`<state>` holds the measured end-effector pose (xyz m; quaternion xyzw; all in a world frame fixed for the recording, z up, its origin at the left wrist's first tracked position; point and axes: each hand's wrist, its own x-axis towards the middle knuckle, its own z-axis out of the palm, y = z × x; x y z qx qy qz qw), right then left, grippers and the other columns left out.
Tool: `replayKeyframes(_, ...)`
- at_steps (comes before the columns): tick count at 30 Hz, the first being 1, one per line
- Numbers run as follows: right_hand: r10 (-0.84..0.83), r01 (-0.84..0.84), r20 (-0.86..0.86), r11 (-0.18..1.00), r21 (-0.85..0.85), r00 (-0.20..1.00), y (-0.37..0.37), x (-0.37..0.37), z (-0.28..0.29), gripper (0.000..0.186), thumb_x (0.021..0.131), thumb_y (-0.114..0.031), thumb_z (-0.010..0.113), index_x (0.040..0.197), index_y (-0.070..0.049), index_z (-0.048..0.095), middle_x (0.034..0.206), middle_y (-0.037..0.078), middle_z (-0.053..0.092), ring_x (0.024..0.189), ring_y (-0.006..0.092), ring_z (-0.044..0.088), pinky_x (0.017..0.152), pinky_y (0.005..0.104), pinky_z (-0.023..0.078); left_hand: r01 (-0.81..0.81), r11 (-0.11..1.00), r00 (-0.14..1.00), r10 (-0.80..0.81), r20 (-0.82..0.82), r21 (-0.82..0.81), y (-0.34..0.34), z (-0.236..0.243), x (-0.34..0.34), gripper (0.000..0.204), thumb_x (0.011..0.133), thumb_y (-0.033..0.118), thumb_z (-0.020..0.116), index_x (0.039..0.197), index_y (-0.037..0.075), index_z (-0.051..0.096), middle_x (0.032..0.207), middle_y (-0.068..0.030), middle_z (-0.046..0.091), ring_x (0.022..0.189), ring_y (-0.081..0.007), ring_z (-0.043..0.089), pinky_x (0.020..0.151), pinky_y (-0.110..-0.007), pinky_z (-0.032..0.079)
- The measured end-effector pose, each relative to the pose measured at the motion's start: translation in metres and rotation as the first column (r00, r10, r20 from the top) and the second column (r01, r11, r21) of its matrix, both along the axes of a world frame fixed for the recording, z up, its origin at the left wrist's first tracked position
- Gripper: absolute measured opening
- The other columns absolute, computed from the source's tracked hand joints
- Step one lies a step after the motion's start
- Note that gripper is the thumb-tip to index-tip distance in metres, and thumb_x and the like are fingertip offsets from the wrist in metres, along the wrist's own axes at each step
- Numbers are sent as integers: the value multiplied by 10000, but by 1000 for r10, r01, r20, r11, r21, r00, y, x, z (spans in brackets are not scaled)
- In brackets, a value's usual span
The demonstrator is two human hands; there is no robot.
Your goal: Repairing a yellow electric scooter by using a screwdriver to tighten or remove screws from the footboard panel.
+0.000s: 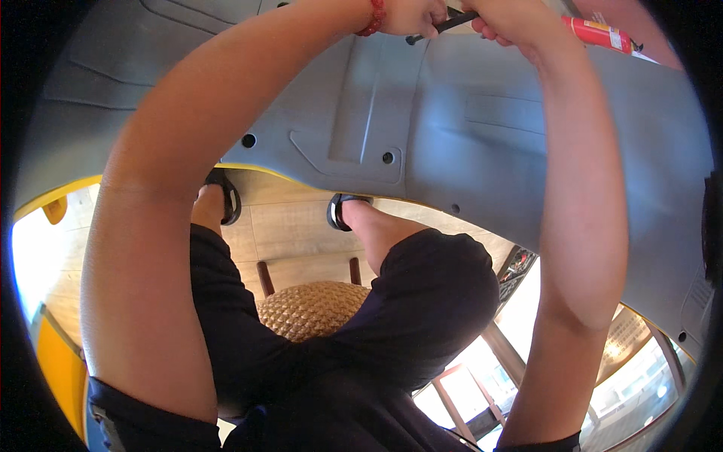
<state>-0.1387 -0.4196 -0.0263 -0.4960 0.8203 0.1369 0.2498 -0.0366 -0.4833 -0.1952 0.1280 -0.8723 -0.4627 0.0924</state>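
Note:
At the top edge, my left hand (413,15) and my right hand (512,21) meet over a large grey moulded panel (482,158). Between them is a slim black rod-like tool (452,23), its knobbed end pointing down to the left. My right hand is closed round its upper end. The fingers of my left hand are bent and pressed against its middle. What the rod touches beyond the fingers cannot be made out, as the hands are partly cut off by the frame. A red beaded bracelet (372,16) circles my left wrist.
The panel has round holes and a yellow edge (60,194). Beyond my right hand lies a red cylinder (599,34) resembling a fire extinguisher. Below my legs are a woven stool (315,309) and a wooden floor (282,218). A yellow-orange board (60,369) stands at lower left.

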Motion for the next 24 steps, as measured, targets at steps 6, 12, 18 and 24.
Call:
replayKeyframes(6,217,-227,98,968,104,971,10,13,38,337,850,-140,660,1155,-44,768,1091,228,749,1077,339,702,959,390,529,-69,997,996,70,55,-21,4,-1,2,256,804,275,759,931,53,766,825,-180,740,806,-341,731,755,-423,566)
replayKeyframes(12,225,-223,24,973,-52,974,9,2,12,335,939,-226,620,1116,30,743,1101,255,736,1073,366,704,958,414,548,-16,988,999,22,35,-154,8,-5,-3,314,807,338,766,932,49,765,830,-186,737,824,-373,723,756,-451,562)
replayKeyframes(18,-55,69,-53,944,323,997,-5,-10,10,436,1053,-315,469,1059,34,730,1064,282,728,971,405,719,871,444,582,-96,985,995,97,-6,-144,15,-2,-7,327,818,327,745,973,40,759,878,-206,738,861,-376,720,786,-449,564)
replayKeyframes(24,449,-465,-120,866,-187,885,30,-13,-4,395,1051,-265,477,1084,37,730,1038,277,729,968,410,715,870,460,577,89,996,995,-90,-45,-15,3,-2,-4,299,839,270,724,1034,50,774,910,-193,752,860,-339,730,806,-425,564)
